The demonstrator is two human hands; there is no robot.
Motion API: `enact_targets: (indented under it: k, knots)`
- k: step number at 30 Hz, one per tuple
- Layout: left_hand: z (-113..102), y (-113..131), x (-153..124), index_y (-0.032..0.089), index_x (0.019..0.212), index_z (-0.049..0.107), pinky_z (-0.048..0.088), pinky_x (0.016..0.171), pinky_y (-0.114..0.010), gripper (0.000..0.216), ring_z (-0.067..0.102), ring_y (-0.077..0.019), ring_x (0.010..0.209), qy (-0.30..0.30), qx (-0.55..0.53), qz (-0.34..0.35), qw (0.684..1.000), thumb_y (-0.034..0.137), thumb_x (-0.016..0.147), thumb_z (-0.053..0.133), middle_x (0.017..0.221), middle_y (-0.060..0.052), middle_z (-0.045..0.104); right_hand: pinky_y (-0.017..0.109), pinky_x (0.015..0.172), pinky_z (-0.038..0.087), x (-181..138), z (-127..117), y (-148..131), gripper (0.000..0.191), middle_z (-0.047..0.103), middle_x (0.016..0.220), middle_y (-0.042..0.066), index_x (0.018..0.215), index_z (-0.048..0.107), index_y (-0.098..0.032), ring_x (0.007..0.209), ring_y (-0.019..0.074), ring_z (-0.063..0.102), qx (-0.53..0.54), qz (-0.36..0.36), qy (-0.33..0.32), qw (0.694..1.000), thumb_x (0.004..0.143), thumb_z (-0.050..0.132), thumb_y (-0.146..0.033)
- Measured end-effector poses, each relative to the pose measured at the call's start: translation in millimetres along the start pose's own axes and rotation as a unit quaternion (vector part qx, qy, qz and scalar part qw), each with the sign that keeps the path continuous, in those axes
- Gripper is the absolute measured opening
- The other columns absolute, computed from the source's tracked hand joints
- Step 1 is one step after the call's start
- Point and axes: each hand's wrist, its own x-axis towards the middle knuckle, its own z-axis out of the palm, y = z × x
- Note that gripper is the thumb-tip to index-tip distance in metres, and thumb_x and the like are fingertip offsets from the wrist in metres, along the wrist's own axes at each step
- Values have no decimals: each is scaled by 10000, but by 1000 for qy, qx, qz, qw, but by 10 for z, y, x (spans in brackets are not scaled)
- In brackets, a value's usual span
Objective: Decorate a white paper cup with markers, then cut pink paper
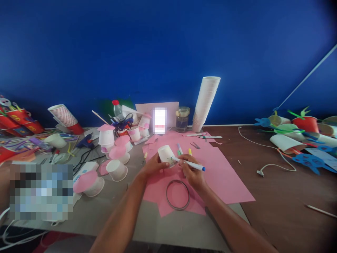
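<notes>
My left hand [155, 165] grips a white paper cup [165, 154], tilted on its side above pink paper. Small green and dark marks show on the cup's wall. In my right hand [193, 174] is a white marker with a blue end [195, 165], its tip at the cup's marked side. Just behind the hands, a few more markers, one with a yellow end [190, 151], lie on the pink paper [221, 175]. A grey metal ring [178, 195] rests on the paper in front of my hands.
A tall stack of white cups [206, 103] leans beside a glass jar [182, 119]. Cups with pink paper discs [85, 182] stand to the left, near a glue gun [86, 140]. Scissors [195, 144] lie behind the hands. Painted cups [305, 124] and a white cable [279, 165] occupy the right.
</notes>
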Motion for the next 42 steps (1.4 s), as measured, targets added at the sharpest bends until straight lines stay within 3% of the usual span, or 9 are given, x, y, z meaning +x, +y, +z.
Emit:
enact_targets:
  k: [7, 42]
  knots:
    - [12, 32, -12, 122, 1088, 558, 439, 801, -313, 683, 578, -220, 915, -15, -11, 15, 1000, 481, 578, 836, 1012, -104, 644, 242, 437, 390, -14, -8, 10, 250, 579, 638, -3, 898, 654, -198, 485, 117, 469, 23, 19, -1, 1000, 881, 549, -424]
    - [22, -2, 17, 118, 1073, 551, 441, 762, -302, 729, 581, -205, 869, -2, -24, 15, 1000, 489, 525, 856, 976, -94, 647, 247, 467, 385, -4, 12, 12, 198, 597, 673, 10, 891, 652, -196, 510, 118, 465, -10, 7, -1, 1000, 866, 548, -362]
